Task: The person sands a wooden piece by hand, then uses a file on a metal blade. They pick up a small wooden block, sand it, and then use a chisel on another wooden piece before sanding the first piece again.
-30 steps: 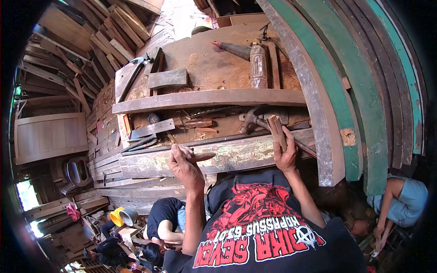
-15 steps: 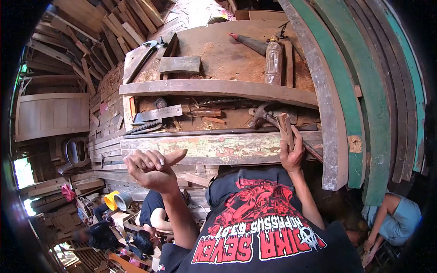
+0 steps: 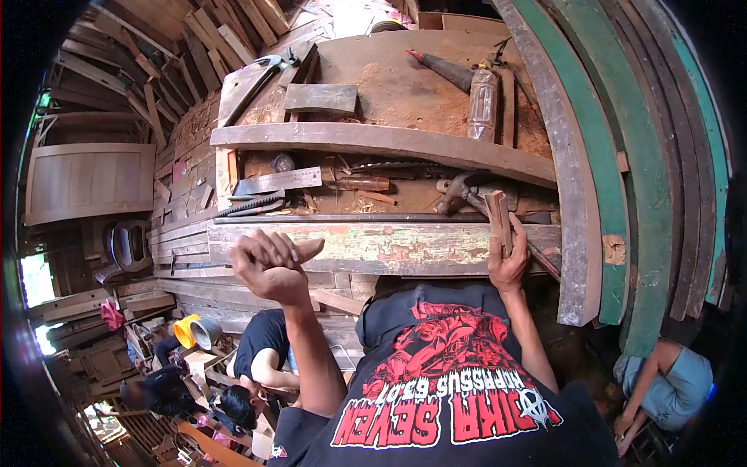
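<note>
My left hand (image 3: 274, 268) is raised in front of the bench's near plank. Its fingers are curled in and the thumb sticks out to the right; nothing shows in it. My right hand (image 3: 510, 261) grips a short wooden piece (image 3: 499, 215), which points up from between the thumb and fingers and has a groove or split along its length. Just behind that hand, a claw hammer (image 3: 459, 194) lies in the bench trough, with its handle running down to the right, partly hidden by the hand.
The trough also holds a metal square (image 3: 284, 180), a wooden tool handle (image 3: 362, 184) and a tape-like round item (image 3: 282, 163). On the bench top (image 3: 389, 78) are another hammer (image 3: 261, 82), a wood block (image 3: 320, 99) and a plastic bottle (image 3: 483, 105). Long curved beams (image 3: 564, 156) stand right. Other people sit behind, left (image 3: 268, 350) and right (image 3: 661, 381).
The view has shifted slightly, so the bench sits further right. My left hand is a little higher and further right in view. My right hand still holds the wooden piece.
</note>
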A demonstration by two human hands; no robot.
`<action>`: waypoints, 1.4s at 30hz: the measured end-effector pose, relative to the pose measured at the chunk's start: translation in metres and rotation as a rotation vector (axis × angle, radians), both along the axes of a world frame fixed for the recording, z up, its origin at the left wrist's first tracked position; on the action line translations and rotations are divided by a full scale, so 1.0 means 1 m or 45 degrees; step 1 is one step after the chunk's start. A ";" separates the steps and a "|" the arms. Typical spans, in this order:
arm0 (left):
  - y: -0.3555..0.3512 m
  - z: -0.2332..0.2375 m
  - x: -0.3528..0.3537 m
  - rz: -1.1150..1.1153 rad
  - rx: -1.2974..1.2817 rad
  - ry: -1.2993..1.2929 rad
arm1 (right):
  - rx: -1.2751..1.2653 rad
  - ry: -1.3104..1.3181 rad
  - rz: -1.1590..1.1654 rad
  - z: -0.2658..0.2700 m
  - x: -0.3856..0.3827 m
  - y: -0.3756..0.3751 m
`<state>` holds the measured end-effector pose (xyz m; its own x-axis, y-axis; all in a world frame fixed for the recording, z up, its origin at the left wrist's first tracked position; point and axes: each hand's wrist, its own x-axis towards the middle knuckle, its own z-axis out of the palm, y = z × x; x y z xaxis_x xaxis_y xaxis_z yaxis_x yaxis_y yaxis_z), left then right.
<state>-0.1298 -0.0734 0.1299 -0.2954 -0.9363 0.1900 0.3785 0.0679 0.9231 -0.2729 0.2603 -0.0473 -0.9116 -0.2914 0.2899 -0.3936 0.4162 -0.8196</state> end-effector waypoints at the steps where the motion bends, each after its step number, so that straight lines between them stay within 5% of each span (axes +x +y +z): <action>1: -0.001 0.009 -0.002 -0.031 -0.022 0.057 | 0.007 -0.012 0.003 -0.001 0.000 0.001; 4: -0.001 -0.008 -0.006 0.016 -0.034 -0.072 | 0.015 0.041 -0.006 -0.002 0.000 -0.002; 7: -0.008 -0.089 0.001 0.053 -0.028 -0.320 | 0.027 -0.043 -0.024 -0.004 0.002 -0.001; 11: -0.022 -0.094 0.014 0.040 0.079 -0.182 | 0.024 0.048 -0.014 0.001 -0.001 -0.004; 13: -0.011 -0.069 0.010 -0.038 0.073 -0.040 | 0.028 0.046 -0.016 0.000 -0.001 -0.004; 14: -0.003 -0.056 0.003 0.183 0.123 -0.086 | 0.040 0.036 -0.023 0.000 0.003 -0.004; 18: 0.001 -0.009 0.005 -0.021 -0.034 0.019 | 0.054 0.026 -0.011 0.004 0.000 -0.005; 22: -0.008 -0.041 0.001 0.019 -0.089 -0.128 | 0.084 0.026 -0.016 0.004 0.002 -0.006; 23: -0.018 -0.077 0.002 0.054 -0.481 -0.337 | 0.078 0.055 -0.013 0.004 0.000 -0.007; 35: -0.030 -0.098 0.019 0.235 0.112 -0.259 | 0.023 0.035 -0.029 0.000 0.001 -0.005; 39: -0.027 -0.094 0.047 0.131 -0.448 -0.611 | 0.005 0.060 -0.029 0.002 0.001 -0.007; 42: -0.017 -0.075 0.066 0.104 -0.460 -1.013 | -0.001 0.052 -0.027 0.002 0.001 -0.008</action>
